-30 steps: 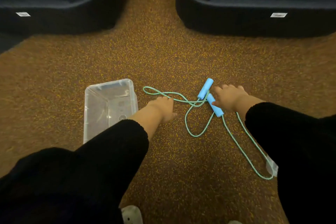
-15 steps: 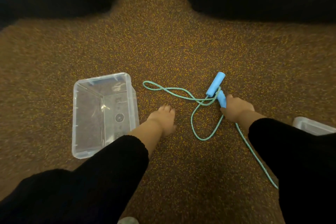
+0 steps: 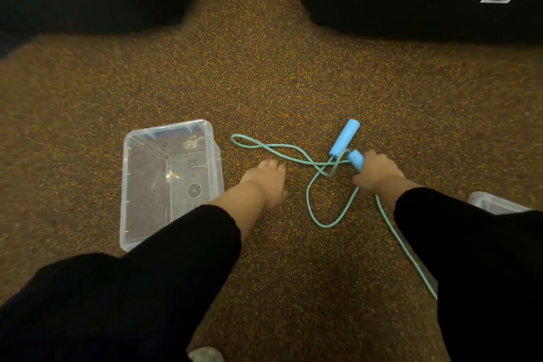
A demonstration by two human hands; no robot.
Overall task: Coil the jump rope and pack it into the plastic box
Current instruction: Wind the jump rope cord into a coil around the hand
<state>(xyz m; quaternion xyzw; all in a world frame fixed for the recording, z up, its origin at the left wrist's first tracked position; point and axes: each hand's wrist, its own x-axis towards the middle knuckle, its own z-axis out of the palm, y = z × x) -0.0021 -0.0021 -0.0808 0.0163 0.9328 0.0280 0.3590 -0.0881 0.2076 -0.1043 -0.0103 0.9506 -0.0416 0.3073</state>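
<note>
Rope [image 3: 316, 185] lies uncoiled on the carpet [image 3: 264, 67] in loose crossing loops, one loop reaching toward the box [image 3: 169, 129], one strand running back under the right sleeve. Box stands open and holds nothing, just left of the left hand [image 3: 266, 182].

Right hand [image 3: 377, 172] is closed around one blue handle [image 3: 356, 159]; the second handle [image 3: 344, 138] lies free just beyond it, touching or nearly so.

Left hand hangs relaxed, fingers partly curled, holding nothing; its fingertips sit close to a strand, contact uncertain from this angle.

Step in hand, as judged: starting the coil.

Recommendations:
- Bring both handles together in the right hand first.
- Use the left hand to feed even loops, clearing the crossing near the handles before winding.
- Keep loops shorter than the box.
</note>
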